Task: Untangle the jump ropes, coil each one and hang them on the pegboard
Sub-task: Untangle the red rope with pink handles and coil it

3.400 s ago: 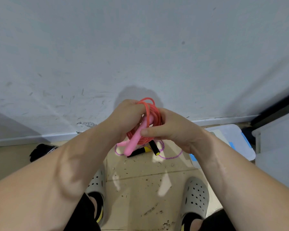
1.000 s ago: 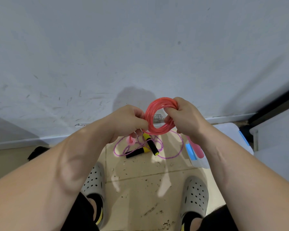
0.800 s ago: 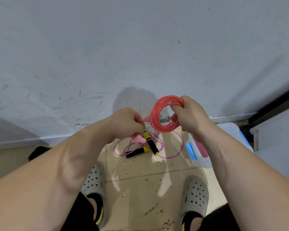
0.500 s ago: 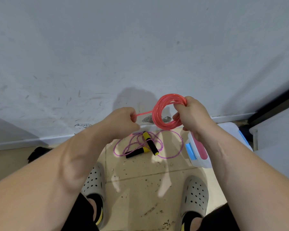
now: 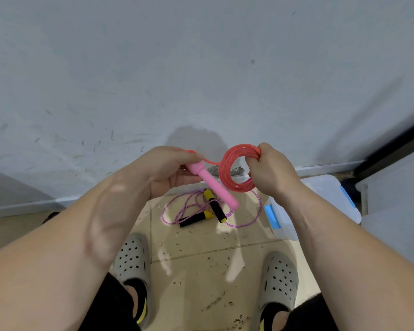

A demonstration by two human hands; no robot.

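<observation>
Right hand (image 5: pixel 270 174): its fingers are curled round the right side of the red coil (image 5: pixel 225 174) and press all the turns together. I judge this grip keeps the loops from springing apart.
Left hand (image 5: pixel 165 170): it grasps the thick end of the pink handle (image 5: pixel 212 186), which points down and to the right.
Cord between the hands: a short piece runs from the handle to the coil, so the hands are held near each other, probably to wrap or tuck this end.
Purple rope (image 5: pixel 189 204): it lies loose on the floor below the hands, close to the wall, not yet coiled. Its black-and-yellow handles (image 5: pixel 216 207) rest on it.
White box (image 5: pixel 320 199): it stands just beside the purple rope, to the right.
Pegboard: not in view.
Progress: one rope is nearly coiled, and I see none hung.
</observation>
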